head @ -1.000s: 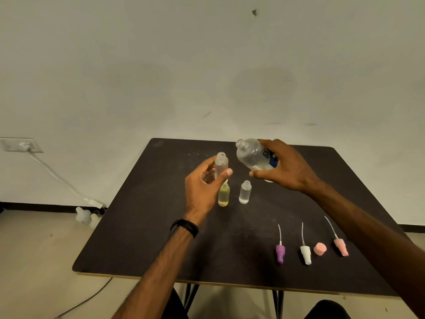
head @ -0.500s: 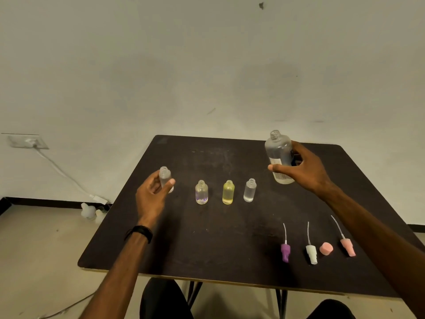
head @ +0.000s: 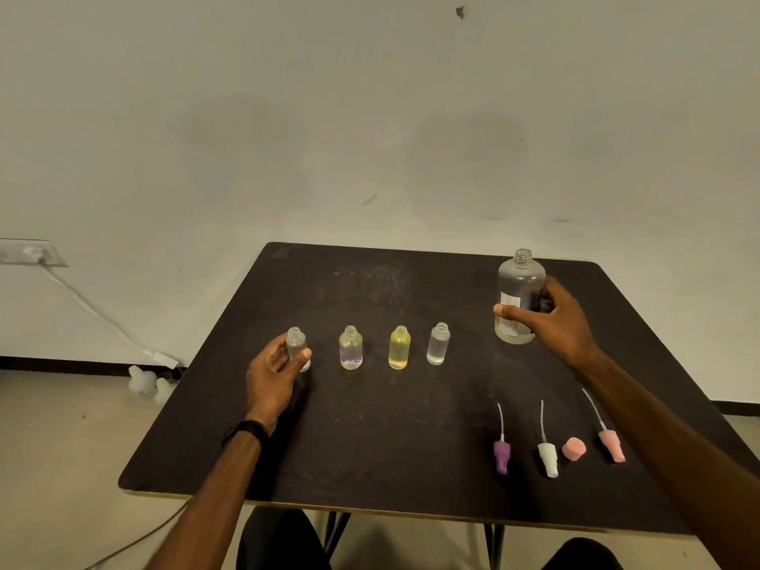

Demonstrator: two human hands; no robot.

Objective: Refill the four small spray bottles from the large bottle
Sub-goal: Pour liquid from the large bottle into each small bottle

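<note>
Four small open bottles stand in a row on the dark table [head: 390,446]. My left hand [head: 273,374] grips the leftmost clear small bottle [head: 297,343], which rests upright on the table. To its right stand a purple-tinted bottle [head: 351,348], a yellow bottle [head: 399,348] and a clear frosted bottle [head: 438,344]. My right hand [head: 553,322] holds the large clear bottle [head: 517,296], upright and uncapped, at the table's right rear, its base on or just above the surface.
Near the front right edge lie a purple spray top [head: 501,454], a white spray top [head: 547,456], a pink cap [head: 573,448] and a pink spray top [head: 610,444]. A wall outlet [head: 28,253] with a cable and white bottles [head: 144,382] on the floor are at the left.
The large bottle went from tilted over the small bottle to upright at the right rear. My left hand carried the small bottle down to the left end of the row.
</note>
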